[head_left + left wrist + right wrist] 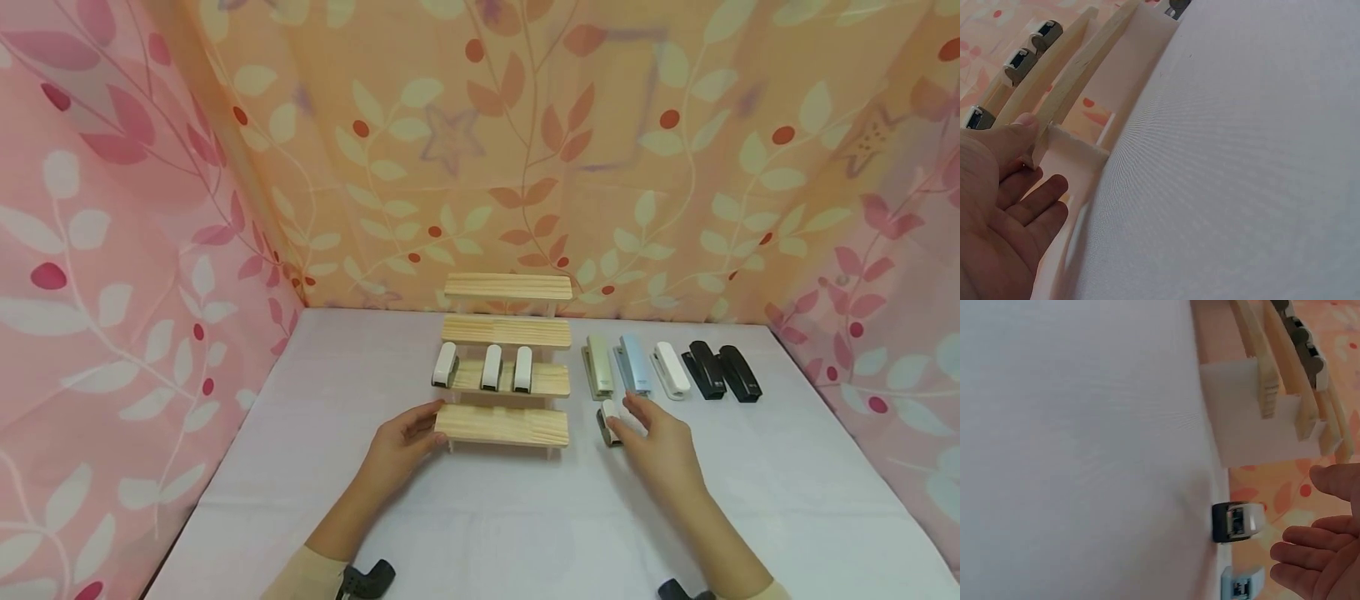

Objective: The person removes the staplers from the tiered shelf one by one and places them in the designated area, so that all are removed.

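Note:
A tiered display stand [502, 425] with pale wooden steps stands mid-table. My left hand [405, 442] pinches the left end of its lowest step; in the left wrist view the thumb [1022, 122] lies on top, with the fingers below. Three small white staplers [491, 367] stand side by side on the second step up. Right of the stand, another small white stapler [611, 421] is on the table. Around it, thumb and fingers apart, hovers my right hand [663, 442]; in the right wrist view a gap shows between the fingers and this stapler [1239, 522].
Behind the right hand runs a row of larger staplers: light green [598, 367], light blue [633, 365], white [671, 371], and two black ones [705, 370]. A white cloth covers the table [495, 533]. Patterned curtains [525, 150] enclose the back and sides.

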Demonstrator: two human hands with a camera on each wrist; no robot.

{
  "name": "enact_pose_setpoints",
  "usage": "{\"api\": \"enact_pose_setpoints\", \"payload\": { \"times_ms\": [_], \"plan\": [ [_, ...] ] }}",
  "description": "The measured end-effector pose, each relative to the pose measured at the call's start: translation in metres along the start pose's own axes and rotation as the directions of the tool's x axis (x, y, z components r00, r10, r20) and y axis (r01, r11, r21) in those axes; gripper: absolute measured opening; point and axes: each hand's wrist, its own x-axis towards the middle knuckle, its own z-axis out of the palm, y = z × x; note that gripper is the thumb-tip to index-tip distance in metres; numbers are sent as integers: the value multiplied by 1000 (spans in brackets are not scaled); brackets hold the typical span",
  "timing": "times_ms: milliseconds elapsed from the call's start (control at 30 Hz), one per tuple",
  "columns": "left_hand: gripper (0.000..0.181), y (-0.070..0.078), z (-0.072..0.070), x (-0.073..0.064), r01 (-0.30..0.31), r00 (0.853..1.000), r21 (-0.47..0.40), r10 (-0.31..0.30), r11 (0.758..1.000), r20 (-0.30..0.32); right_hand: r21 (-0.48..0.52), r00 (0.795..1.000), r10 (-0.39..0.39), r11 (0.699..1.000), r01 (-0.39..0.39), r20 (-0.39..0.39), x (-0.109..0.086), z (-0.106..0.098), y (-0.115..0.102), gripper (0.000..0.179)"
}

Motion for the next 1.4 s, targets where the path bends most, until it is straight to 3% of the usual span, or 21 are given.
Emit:
{"api": "enact_pose_setpoints", "payload": {
  "times_ms": [367, 667, 1133, 1400],
  "plan": [
    [54, 0, 1, 1, -10, 1000, 5, 10, 1000, -3, 117, 981, -175, 976, 184, -84, 0, -15, -68, 63],
    [56, -4, 1, 1, -25, 1000, 9, 25, 1000, 3, 201, 973, -217, 953, 227, -72, 3, -4, -105, 57],
    [57, -1, 1, 1, 9, 1000, -36, -8, 999, 9, 194, 980, -183, 961, 195, -81, 12, 39, -120, 57],
    [56, -1, -1, 1, -8, 1000, -5, 8, 1000, 6, 149, 974, -200, 965, 214, -103, 13, 53, -117, 65]
  ]
}}
